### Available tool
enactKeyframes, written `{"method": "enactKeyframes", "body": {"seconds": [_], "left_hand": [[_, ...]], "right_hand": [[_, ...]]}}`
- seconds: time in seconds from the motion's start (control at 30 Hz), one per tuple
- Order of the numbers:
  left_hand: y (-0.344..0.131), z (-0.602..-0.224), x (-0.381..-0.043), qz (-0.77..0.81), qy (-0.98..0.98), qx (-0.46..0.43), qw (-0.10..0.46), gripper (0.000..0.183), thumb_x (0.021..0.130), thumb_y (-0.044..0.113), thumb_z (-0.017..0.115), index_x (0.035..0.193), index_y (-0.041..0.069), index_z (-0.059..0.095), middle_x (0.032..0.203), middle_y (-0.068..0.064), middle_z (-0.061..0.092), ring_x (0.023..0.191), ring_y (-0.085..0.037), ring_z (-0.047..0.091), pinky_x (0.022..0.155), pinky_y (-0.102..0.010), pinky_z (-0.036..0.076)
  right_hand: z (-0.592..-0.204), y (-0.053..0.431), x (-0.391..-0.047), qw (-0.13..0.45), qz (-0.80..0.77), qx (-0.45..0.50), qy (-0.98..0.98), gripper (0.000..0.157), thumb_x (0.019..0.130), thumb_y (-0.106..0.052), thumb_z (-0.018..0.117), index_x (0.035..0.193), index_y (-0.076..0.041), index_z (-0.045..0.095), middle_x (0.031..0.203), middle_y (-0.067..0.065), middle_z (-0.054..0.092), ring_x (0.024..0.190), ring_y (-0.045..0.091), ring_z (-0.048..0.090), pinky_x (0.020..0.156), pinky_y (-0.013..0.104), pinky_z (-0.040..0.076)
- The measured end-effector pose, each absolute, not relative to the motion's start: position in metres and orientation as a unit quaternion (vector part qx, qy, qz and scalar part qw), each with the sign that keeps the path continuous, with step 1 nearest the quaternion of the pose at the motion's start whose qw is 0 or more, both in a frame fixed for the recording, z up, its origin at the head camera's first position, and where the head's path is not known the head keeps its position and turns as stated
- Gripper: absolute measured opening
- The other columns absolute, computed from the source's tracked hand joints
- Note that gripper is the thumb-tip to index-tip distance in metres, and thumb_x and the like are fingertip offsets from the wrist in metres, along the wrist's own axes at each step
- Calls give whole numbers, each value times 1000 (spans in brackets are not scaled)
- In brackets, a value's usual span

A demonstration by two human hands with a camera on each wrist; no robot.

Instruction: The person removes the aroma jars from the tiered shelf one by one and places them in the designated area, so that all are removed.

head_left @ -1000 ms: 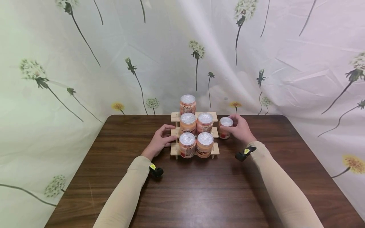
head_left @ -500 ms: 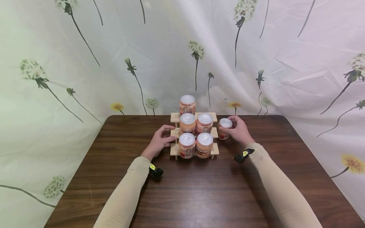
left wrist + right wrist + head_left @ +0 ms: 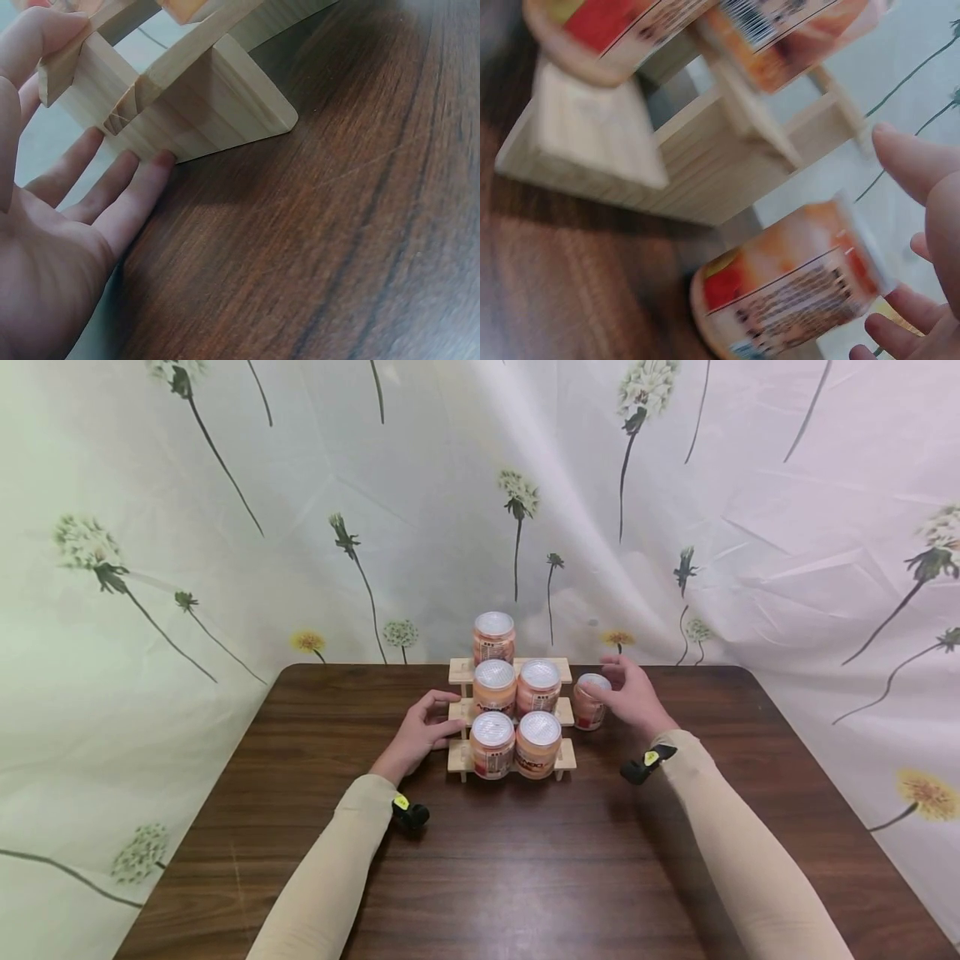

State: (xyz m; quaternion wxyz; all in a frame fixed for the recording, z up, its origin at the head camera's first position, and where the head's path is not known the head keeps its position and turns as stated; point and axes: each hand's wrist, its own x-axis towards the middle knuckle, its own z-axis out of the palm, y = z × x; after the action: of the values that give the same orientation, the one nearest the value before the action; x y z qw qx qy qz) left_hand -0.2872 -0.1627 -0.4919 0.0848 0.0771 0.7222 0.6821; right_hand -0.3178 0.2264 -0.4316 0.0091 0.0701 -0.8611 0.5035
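A three-step wooden rack (image 3: 567, 752) stands on the table with jars of orange fruit on its steps. Two jars are on the front step, two on the middle step, and one jar (image 3: 494, 639) is at the top left. My left hand (image 3: 420, 732) rests against the rack's left side, fingertips on the side panel (image 3: 202, 112). A single jar (image 3: 588, 708) stands upright on the table, right of the rack. Around its lid, my right hand (image 3: 633, 700) is spread; the right wrist view shows the thumb (image 3: 915, 161) clear of the jar (image 3: 787, 289).
The dark wooden table (image 3: 480, 860) ends at a hanging cloth (image 3: 420, 485) printed with dandelions, close behind the rack. A black wrist camera (image 3: 410, 812) is strapped to the left wrist, and another wrist camera (image 3: 647, 764) to the right.
The right hand held the jar beside the rack and shifted it slightly left and nearer. Now its fingers have spread and let go. The left hand and rack have stayed still.
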Motion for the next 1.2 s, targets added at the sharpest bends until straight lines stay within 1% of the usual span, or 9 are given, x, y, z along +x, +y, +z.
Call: {"method": "enactKeyframes", "body": {"seconds": [0.13, 0.3, 0.43, 0.57, 0.77, 0.9, 1.07, 1.13, 1.2], "left_hand": [[-162, -494, -288, 683, 721, 80, 83, 44, 99, 15, 77, 138, 14, 57, 147, -20, 47, 117, -28, 62, 80, -37, 62], [-163, -494, -289, 682, 723, 85, 78, 45, 99, 15, 76, 139, 12, 56, 144, -20, 49, 111, -25, 63, 77, -35, 61], [-163, -494, -289, 676, 729, 85, 73, 45, 99, 16, 76, 139, 12, 57, 141, -19, 50, 108, -23, 63, 73, -34, 60], [-163, -495, -289, 677, 728, 85, 76, 46, 99, 17, 76, 140, 12, 56, 143, -19, 49, 110, -24, 62, 74, -34, 60], [-163, -496, -290, 681, 723, 87, 79, 47, 99, 18, 77, 141, 13, 55, 146, -20, 46, 112, -26, 61, 76, -35, 60], [-163, -499, -291, 677, 727, 88, 77, 45, 99, 18, 76, 139, 14, 56, 146, -19, 46, 111, -26, 61, 75, -34, 60], [-163, -499, -291, 676, 728, 86, 74, 42, 99, 17, 76, 137, 17, 58, 143, -17, 48, 110, -26, 62, 74, -34, 60], [-163, -498, -291, 675, 729, 86, 74, 43, 99, 18, 76, 137, 17, 58, 143, -17, 49, 110, -26, 62, 74, -35, 60], [-163, -498, -291, 674, 730, 87, 73, 43, 99, 18, 76, 137, 17, 57, 143, -17, 49, 110, -26, 63, 74, -35, 60]], "right_hand": [[-416, 225, -320, 26, 507, 78, -858, 77, 95, -49, 77, 154, -10, 44, 158, 23, 45, 146, 42, 43, 117, 59, 38], [-393, 213, -321, 58, 516, 109, -848, 72, 96, -47, 76, 152, -12, 47, 156, 18, 49, 148, 39, 41, 119, 57, 37], [-378, 197, -322, 81, 538, 130, -829, 68, 95, -44, 78, 150, -15, 49, 151, 13, 55, 144, 37, 46, 118, 55, 38], [-365, 180, -322, 94, 553, 155, -813, 65, 96, -37, 79, 149, -15, 50, 147, 13, 58, 140, 34, 51, 118, 53, 39], [-348, 156, -324, 68, 533, 192, -822, 68, 96, -36, 79, 152, -15, 49, 150, 16, 56, 141, 36, 50, 117, 56, 39], [-339, 142, -326, 31, 485, 206, -849, 73, 96, -42, 78, 156, -14, 46, 152, 14, 55, 141, 38, 50, 116, 55, 41], [-332, 128, -328, -13, 432, 210, -877, 81, 94, -53, 76, 160, -17, 42, 156, 9, 52, 142, 34, 49, 115, 52, 42], [-331, 123, -329, -24, 423, 211, -881, 83, 94, -53, 76, 160, -18, 42, 158, 8, 50, 143, 33, 49, 116, 51, 42], [-330, 118, -331, -32, 424, 214, -880, 84, 94, -51, 77, 161, -16, 41, 159, 10, 50, 143, 34, 49, 116, 52, 42]]}}
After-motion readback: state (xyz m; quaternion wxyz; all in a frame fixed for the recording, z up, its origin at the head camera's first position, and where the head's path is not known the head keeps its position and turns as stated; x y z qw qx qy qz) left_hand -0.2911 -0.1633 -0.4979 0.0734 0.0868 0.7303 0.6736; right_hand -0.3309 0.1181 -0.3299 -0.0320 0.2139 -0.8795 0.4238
